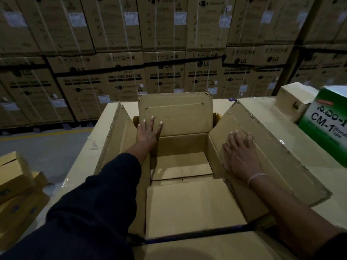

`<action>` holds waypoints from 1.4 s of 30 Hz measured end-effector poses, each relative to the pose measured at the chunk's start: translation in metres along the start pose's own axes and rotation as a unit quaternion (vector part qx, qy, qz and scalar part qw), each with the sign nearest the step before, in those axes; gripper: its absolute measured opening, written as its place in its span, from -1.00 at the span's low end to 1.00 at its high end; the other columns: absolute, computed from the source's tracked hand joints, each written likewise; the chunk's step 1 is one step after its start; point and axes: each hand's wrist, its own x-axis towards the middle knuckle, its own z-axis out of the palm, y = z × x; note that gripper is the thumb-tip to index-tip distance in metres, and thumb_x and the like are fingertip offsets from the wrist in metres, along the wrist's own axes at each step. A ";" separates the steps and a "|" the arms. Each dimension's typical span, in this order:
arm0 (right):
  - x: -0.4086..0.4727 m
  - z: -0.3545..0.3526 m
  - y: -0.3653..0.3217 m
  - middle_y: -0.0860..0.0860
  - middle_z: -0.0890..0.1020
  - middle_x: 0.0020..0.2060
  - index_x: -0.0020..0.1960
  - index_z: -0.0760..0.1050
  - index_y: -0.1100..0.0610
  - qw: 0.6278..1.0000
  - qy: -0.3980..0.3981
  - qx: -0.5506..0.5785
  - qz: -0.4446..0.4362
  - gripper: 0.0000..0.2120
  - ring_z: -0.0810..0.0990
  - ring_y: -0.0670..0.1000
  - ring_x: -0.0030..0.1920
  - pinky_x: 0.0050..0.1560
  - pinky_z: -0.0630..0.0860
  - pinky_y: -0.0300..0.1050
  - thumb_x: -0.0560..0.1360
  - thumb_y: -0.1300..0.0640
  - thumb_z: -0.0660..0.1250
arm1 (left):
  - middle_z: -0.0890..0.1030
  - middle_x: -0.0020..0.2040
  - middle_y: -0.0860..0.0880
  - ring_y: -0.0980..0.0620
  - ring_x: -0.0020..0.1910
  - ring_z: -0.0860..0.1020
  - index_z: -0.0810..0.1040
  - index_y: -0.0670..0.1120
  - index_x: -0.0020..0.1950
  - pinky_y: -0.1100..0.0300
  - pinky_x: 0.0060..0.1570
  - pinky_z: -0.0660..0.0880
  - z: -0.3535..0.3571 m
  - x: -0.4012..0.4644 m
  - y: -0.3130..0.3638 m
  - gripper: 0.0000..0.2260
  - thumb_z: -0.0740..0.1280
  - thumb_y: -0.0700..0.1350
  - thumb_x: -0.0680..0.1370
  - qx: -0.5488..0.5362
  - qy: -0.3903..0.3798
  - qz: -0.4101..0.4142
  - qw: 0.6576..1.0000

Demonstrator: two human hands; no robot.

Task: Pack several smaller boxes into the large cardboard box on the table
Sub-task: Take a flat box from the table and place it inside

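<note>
The large cardboard box (187,145) stands open in the middle of the view, its four flaps spread. My left hand (148,131) lies flat with fingers apart against the far flap (184,113), at its lower left corner. Spread out the same way, my right hand (240,156) presses on the right flap (272,152). Neither hand holds anything. Inside, only the bare cardboard bottom (180,166) shows; the near flap (191,209) folds inward over part of it. A small brown box (293,100) sits on the table at the far right.
A green and white box marked CM-1 (326,124) stands at the right edge on the cardboard-covered table (262,104). Several small brown boxes (16,184) are stacked low at the left. Stacked washing machine cartons (165,53) form a wall behind. Grey floor (43,147) lies at the left.
</note>
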 end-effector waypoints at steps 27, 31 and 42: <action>-0.023 -0.097 0.034 -0.06 0.63 0.25 0.40 0.56 0.04 0.843 -0.368 0.364 -0.148 -0.55 0.60 0.00 0.19 0.09 0.52 -0.15 0.58 -0.11 0.42 | -0.15 0.68 -0.22 -0.31 0.64 -0.12 -0.20 0.08 0.68 -0.51 0.43 -0.30 -0.049 -0.115 -0.006 -0.20 0.28 0.09 0.62 0.140 -0.003 -0.026 0.990; -0.049 -0.081 0.024 0.01 0.31 0.59 0.62 0.12 -0.30 0.853 -0.442 0.222 -0.165 0.27 0.35 0.23 0.53 0.55 0.16 0.40 0.02 -0.57 0.54 | -0.14 0.67 -0.24 -0.34 0.64 -0.10 -0.16 0.06 0.69 -0.55 0.38 -0.32 -0.045 -0.137 0.002 -0.28 0.16 0.18 0.65 0.153 0.014 -0.067 0.986; -0.096 -0.054 0.005 0.04 -0.10 0.69 0.67 -0.11 -0.23 0.907 -0.345 0.092 -0.224 0.25 -0.33 0.19 0.64 0.46 -0.47 0.48 0.16 -0.71 0.27 | -0.21 0.65 -0.32 -0.38 0.61 0.03 -0.04 -0.08 0.69 -0.24 0.51 0.18 -0.059 -0.184 0.024 -0.33 0.21 0.04 0.67 0.118 0.073 -0.124 0.983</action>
